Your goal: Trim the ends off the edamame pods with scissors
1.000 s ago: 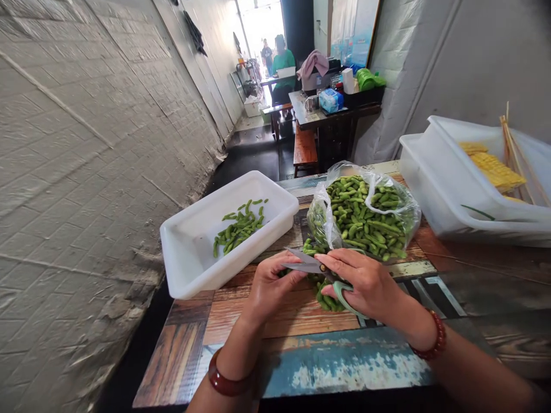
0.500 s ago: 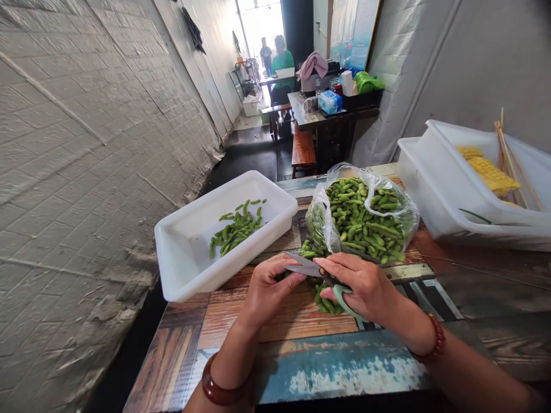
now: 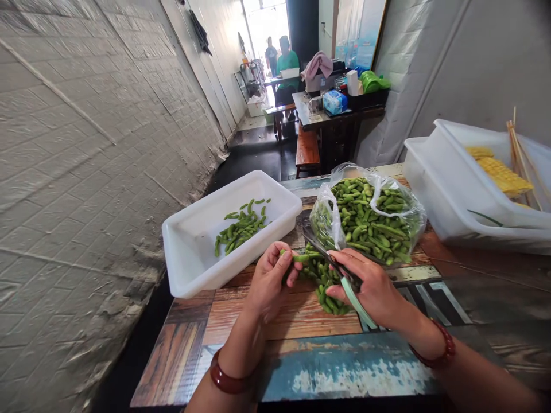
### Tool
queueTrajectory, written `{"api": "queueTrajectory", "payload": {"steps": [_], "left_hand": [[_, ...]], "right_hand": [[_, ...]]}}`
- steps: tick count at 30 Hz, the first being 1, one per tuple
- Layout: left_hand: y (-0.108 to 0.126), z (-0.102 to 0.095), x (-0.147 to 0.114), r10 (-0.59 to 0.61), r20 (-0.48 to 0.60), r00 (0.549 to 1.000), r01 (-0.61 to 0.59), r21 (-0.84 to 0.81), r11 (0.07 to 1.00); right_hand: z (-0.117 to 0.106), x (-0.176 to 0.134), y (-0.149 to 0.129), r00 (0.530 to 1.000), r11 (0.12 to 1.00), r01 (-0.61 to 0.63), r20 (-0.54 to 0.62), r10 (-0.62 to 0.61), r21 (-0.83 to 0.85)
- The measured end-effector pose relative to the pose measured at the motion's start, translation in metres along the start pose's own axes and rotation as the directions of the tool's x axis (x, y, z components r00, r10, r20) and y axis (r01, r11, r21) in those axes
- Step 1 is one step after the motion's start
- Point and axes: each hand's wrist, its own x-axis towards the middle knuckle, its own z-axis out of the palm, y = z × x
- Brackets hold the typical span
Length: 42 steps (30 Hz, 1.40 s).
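Note:
Between the thumb and fingers of my left hand (image 3: pixel 275 275) is a green edamame pod (image 3: pixel 302 258), its free end pointing right. My right hand (image 3: pixel 365 281) grips scissors (image 3: pixel 350 292) with pale green handles; their dark blades slant up and left, close to the pod's tip. Under and between my hands lies a loose heap of edamame pods (image 3: pixel 329 301) on the table. Behind it stands a clear plastic bag (image 3: pixel 331 218) full of pods. Some pods (image 3: pixel 243 226) lie in the white plastic tub (image 3: pixel 189 281) on the left.
On the right, stacked white tubs (image 3: pixel 447 212) hold yellow corn-like pieces (image 3: pixel 501 175) and wooden sticks (image 3: pixel 516 143). The patchwork wooden table (image 3: pixel 249 310) runs beneath everything. Farther back are a cluttered table (image 3: pixel 307 115), a bench (image 3: pixel 307 148) and a person in green (image 3: pixel 287 63).
The scissors have swung from lying across my left fingers to pointing up and away, farther right. A pod now shows clearly in my left hand. The whole view has shifted slightly.

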Motion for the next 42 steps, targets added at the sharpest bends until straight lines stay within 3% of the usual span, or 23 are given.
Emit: {"api": "queueTrajectory", "payload": {"steps": [9,22,32,38,42], "left_hand": [[-0.001,0.001,-0.003,-0.003,-0.016,1.0,0.003,-0.014,1.0],[-0.011,-0.001,-0.002,-0.015,-0.07,0.997,0.02,0.074,0.997],[-0.013,0.004,-0.002,-0.063,0.069,0.996,0.071,-0.118,0.991],[-0.011,0.006,-0.003,-0.142,0.121,0.982,0.163,-0.194,0.967],[-0.009,0.004,-0.003,-0.148,0.156,0.977,0.178,-0.206,0.962]], "right_hand": [[0.001,-0.001,-0.003,0.995,0.998,-0.036,0.09,0.04,-0.046],[0.0,-0.001,-0.004,0.993,0.987,0.078,0.099,-0.064,-0.142],[0.001,-0.003,-0.003,0.989,0.982,0.124,0.094,-0.111,-0.14],[0.004,-0.003,0.0,0.991,0.997,0.075,0.11,-0.071,-0.03],[0.003,0.0,0.005,0.998,0.999,0.026,0.059,-0.028,0.037]]}}
